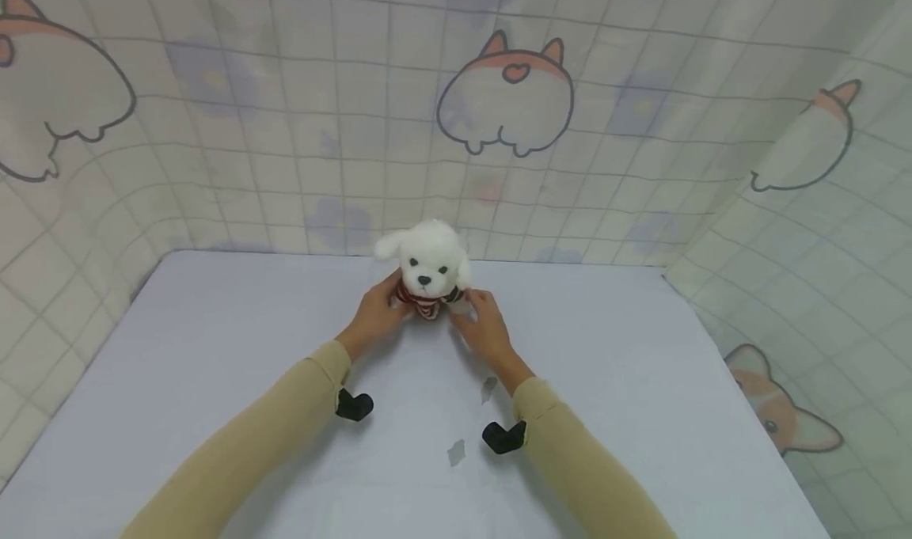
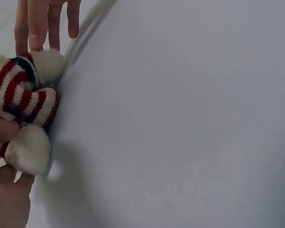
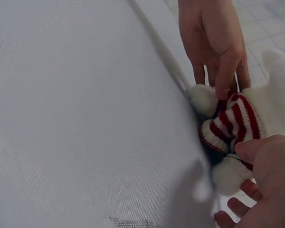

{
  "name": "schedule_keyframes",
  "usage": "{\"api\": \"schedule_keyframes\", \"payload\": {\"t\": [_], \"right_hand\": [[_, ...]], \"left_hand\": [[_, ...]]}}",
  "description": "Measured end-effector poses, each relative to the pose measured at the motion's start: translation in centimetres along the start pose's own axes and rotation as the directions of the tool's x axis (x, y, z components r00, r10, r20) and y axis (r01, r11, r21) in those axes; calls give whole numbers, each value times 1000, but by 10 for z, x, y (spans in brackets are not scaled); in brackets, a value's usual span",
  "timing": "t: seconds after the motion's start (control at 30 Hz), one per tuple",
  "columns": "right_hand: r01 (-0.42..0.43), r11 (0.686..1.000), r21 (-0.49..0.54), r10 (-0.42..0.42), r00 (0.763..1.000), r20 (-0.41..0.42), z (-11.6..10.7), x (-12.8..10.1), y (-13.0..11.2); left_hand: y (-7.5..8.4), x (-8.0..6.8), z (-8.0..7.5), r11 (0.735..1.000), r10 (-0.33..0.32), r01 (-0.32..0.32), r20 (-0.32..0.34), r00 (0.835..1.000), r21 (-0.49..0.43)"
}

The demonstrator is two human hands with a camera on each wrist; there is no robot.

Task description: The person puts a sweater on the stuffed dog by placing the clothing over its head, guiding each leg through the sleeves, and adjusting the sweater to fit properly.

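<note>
A white plush dog [image 1: 431,258] in a red-and-white striped knitted sweater sits upright at the far side of the white table, facing me. My left hand [image 1: 381,311] holds it at its side on the left, and my right hand [image 1: 486,327] holds the other side. In the left wrist view, the thumb of my left hand [image 2: 7,199] lies on the striped sweater [image 2: 23,95], beside a round white paw [image 2: 31,149]. In the right wrist view, my right hand [image 3: 270,185] has its thumb on the sweater's front. The dog's back is hidden.
The white tabletop [image 1: 235,349] bears two small grey patches, one of them a patch [image 1: 456,453] near the front. Behind the table hangs a checked curtain [image 1: 385,127] with cartoon dogs. Black wrist mounts [image 1: 355,405] stick out from both sleeves.
</note>
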State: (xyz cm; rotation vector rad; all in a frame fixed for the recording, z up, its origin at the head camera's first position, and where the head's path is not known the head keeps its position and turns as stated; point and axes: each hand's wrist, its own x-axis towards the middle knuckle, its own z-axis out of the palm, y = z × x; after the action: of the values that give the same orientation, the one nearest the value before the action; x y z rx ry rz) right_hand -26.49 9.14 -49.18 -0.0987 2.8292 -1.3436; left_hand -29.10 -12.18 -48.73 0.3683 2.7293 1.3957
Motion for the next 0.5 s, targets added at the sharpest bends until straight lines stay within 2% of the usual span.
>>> {"api": "schedule_keyframes", "payload": {"t": [0.13, 0.27, 0.5], "right_hand": [[15, 1000, 17, -15, 1000, 12, 4, 0, -5], [27, 1000, 13, -28, 999, 34, 5, -4, -12], [109, 991, -74, -107, 994, 36, -9, -15, -21]], "left_hand": [[-9, 6, -4, 999, 32, -31, -33, 999, 21], [-16, 6, -13, 997, 43, -40, -50, 998, 64], [-11, -5, -29, 982, -5, 5, -4, 1000, 188]]}}
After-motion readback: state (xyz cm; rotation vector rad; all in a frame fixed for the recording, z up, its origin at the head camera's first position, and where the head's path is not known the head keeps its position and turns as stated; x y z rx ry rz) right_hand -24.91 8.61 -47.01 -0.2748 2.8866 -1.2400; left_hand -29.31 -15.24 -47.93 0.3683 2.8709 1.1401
